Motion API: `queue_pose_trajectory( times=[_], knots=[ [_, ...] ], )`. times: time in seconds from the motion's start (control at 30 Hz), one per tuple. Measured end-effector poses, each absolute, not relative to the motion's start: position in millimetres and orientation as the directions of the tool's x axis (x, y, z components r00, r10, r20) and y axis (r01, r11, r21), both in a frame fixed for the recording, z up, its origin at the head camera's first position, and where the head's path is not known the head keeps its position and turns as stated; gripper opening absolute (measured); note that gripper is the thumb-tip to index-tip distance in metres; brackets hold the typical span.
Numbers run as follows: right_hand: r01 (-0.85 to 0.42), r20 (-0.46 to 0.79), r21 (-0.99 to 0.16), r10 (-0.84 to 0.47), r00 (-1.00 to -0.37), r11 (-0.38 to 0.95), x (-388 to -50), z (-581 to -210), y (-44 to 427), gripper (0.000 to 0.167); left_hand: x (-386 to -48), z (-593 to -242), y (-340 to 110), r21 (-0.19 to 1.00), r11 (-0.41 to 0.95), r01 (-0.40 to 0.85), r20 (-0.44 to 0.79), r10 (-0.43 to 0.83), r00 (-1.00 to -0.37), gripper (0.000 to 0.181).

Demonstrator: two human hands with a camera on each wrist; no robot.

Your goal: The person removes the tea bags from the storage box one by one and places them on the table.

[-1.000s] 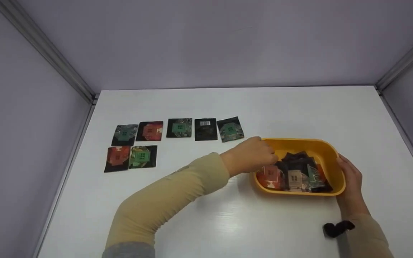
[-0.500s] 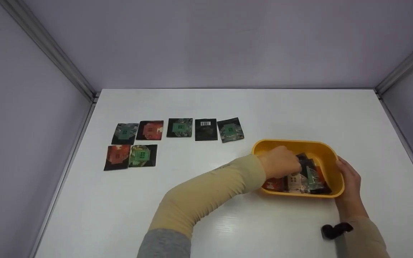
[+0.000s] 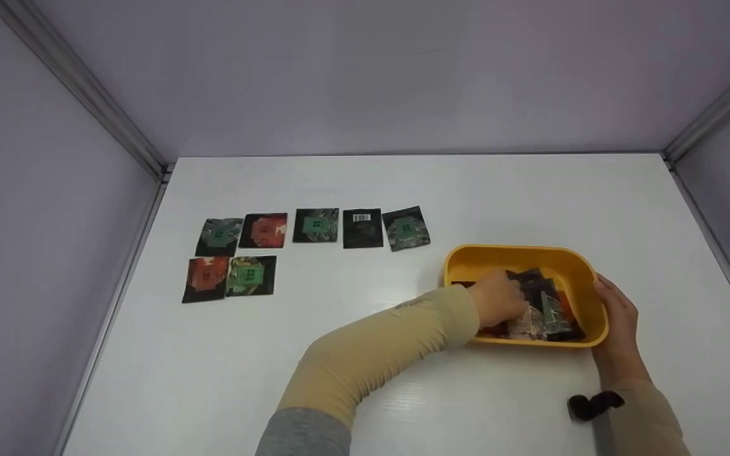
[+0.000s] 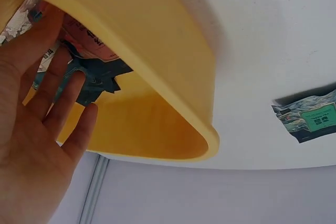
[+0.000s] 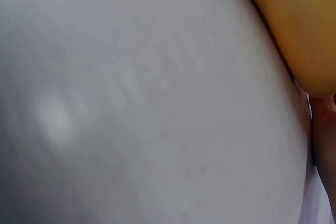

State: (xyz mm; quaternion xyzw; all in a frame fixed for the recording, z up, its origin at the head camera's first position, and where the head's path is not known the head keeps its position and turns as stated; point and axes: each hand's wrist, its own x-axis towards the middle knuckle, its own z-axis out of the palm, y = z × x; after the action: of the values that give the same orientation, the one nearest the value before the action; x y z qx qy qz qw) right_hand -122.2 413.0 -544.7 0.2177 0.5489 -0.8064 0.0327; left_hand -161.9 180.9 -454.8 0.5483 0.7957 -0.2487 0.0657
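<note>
A yellow plastic bin (image 3: 517, 251) holds a pile of small dark printed sachets (image 3: 552, 310) with red, beige and green labels. My left hand (image 3: 498, 297) reaches down inside it, over the left part of the pile. In the left wrist view, the fingers of that left hand (image 4: 47, 114) are spread and slightly bent beside the sachets (image 4: 86, 51); no sachet is plainly held. My right hand (image 3: 618, 316) holds the bin's right end, its thumb side at the rim and the other fingers mostly hidden. Only a sliver of this hand (image 5: 326, 129) shows in the right wrist view.
Several flat sachets lie in two rows on the white table (image 3: 365, 190) at left, among them a red one (image 3: 206, 278) and one with its barcode side up (image 3: 363, 228). A black strap (image 3: 595, 405) is by the right sleeve. Grey walls enclose the table's back and sides.
My left hand has moved from the bin's left rim to the right and down into the pile. The right hand stays at the bin's right end. The laid-out sachets have not moved.
</note>
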Motion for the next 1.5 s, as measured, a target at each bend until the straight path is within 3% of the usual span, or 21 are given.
queue_pose_trajectory(
  times=[0.23,0.6,0.87,1.03,1.3,1.5],
  knots=[
    [0.297,-0.395,-0.874,0.205,-0.896,-0.385,-122.7,-545.6,412.3,0.051,-162.3,-449.5,182.3,-0.372,0.229,0.899,-0.411,0.828,-0.381,0.027],
    [0.354,-0.437,-0.862,0.175,-0.882,-0.364,-121.7,-544.2,414.4,0.056,-143.4,-432.2,175.5,-0.315,0.238,0.919,-0.395,0.847,-0.355,0.026],
    [0.321,-0.402,-0.873,0.168,-0.9,-0.368,-120.5,-546.5,412.9,0.053,-146.3,-416.6,156.9,-0.314,0.29,0.904,-0.172,0.919,-0.354,0.021],
    [0.338,-0.405,-0.884,0.168,-0.899,-0.324,-121.2,-546.1,412.3,0.053,-147.3,-397.0,128.0,-0.306,0.334,0.892,-0.045,0.93,-0.364,0.018],
    [0.345,-0.421,-0.872,0.17,-0.891,-0.348,-122.3,-544.7,411.5,0.053,-147.3,-380.5,67.5,-0.281,0.365,0.888,0.189,0.928,-0.322,0.019],
    [0.34,-0.413,-0.875,0.166,-0.896,-0.345,-121.9,-543.2,413.6,0.052,-145.2,-389.2,19.3,-0.141,0.446,0.884,0.248,0.88,-0.404,0.032]
  ],
)
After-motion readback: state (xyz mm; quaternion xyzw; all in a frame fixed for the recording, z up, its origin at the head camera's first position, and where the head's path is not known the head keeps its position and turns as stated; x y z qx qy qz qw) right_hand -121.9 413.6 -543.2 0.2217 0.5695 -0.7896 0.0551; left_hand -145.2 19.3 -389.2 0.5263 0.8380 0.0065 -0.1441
